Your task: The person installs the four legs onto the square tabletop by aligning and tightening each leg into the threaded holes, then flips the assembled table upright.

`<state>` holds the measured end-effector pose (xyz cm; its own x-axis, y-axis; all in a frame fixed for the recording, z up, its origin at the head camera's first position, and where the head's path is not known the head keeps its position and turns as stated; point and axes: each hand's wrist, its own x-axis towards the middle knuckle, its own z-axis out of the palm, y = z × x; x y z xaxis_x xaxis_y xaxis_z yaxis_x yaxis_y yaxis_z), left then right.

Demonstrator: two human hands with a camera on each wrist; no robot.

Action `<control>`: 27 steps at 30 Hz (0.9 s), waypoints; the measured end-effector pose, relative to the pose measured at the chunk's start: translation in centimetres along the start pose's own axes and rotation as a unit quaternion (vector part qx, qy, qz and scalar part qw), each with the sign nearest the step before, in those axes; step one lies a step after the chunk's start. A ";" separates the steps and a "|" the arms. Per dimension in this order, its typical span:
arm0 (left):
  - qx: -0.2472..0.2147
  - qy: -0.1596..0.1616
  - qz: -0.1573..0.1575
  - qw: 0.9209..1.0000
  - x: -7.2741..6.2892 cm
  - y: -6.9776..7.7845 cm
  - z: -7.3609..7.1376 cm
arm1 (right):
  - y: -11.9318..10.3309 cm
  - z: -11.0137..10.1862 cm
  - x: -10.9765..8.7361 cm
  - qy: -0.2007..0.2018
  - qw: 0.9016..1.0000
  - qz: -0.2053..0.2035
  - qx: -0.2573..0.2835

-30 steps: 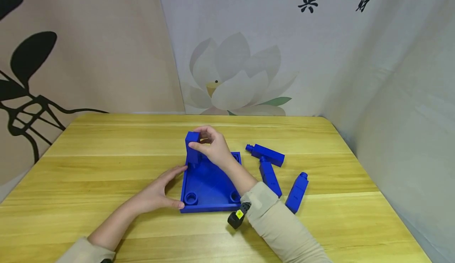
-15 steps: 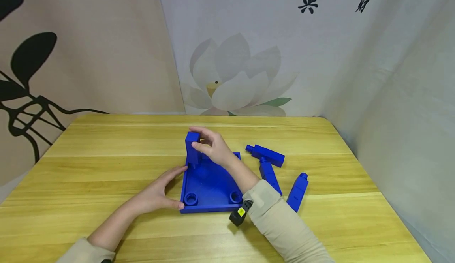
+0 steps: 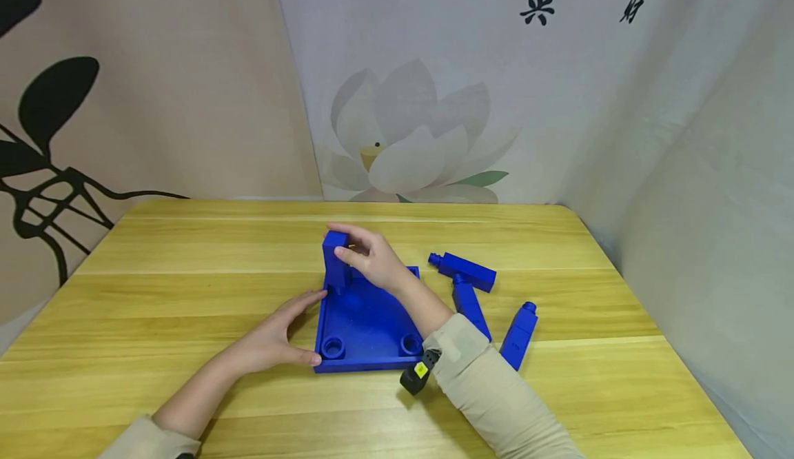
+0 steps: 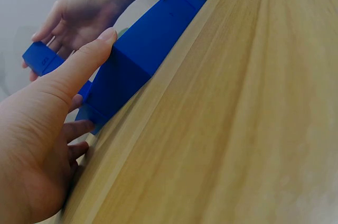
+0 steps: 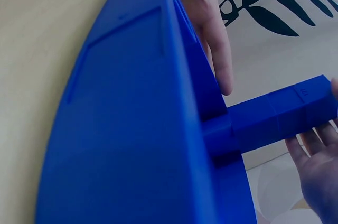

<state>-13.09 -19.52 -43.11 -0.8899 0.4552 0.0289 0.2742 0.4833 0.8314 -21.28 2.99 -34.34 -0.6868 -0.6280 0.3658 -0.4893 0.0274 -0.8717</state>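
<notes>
R hand [image 3: 375, 259]: thumb & fingers clamped on a blue block leg [image 3: 336, 259], thumb on near side, index reaching round behind the top. Leg stands approx upright at the far-L corner of a shallow blue tray [image 3: 372, 318]. R wrist view has its lower end meeting a round socket [image 5: 217, 133] there; can't tell how deep it sits.

L hand [image 3: 267, 342]: thumb & fingers spread wide apart, not wrapped round anything; tips touch tray's L wall, thumb nr the near-L corner, index farther up, close to the leg's foot.

Tray lies flat on the wooden bench [image 3: 236, 273], rim up. Near-L socket [image 3: 333, 347] & near-R socket [image 3: 411, 344] both vacant; far-R corner mostly hidden by R hand/wrist.

R of tray, 3 loose legs on their sides: far leg [image 3: 465, 270], round peg pointing L; middle leg [image 3: 471, 307], peg end right up against far leg, near end pt. hidden by sleeve; R-most leg [image 3: 518, 336], a bit apart, peg pointing away.

R sleeve [image 3: 496, 397] is beige w/ a black wrist cam [image 3: 420, 373]; L sleeve [image 3: 149, 438] same colour. Behind bench: pale backdrop [image 3: 422, 135] w/ lotus print, black characters upper R, dark leaf print [image 3: 58, 97] far L.
</notes>
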 end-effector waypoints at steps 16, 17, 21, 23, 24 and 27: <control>0.003 0.002 0.009 1.000 0.1 -0.3 0.1 | 0.3 0.6 -0.2 0.055 0.998 0.027 0.007; 0.002 0.001 0.010 1.000 0.1 -0.3 0.1 | 0.4 0.7 -0.2 0.060 0.998 0.029 0.006; 0.000 0.000 0.014 1.000 0.1 -0.3 0.0 | 1.6 0.8 0.0 0.074 0.996 0.040 0.012; 0.000 -0.001 0.015 1.000 0.1 -0.3 0.0 | 2.5 0.9 0.2 0.082 0.996 0.043 0.013; 0.000 -0.002 0.015 1.000 0.1 -0.3 0.0 | 3.0 1.0 0.3 0.086 0.995 0.045 0.013; -0.005 -0.004 0.016 1.000 0.1 -0.2 0.0 | 3.7 1.1 0.4 0.100 0.994 0.049 0.009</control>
<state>-13.24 -19.56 -43.29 -0.8783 0.4753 0.0513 0.2984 0.4611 0.8356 -22.72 1.97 -37.82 -0.8247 -0.4554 0.3353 -0.4068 0.0658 -0.9111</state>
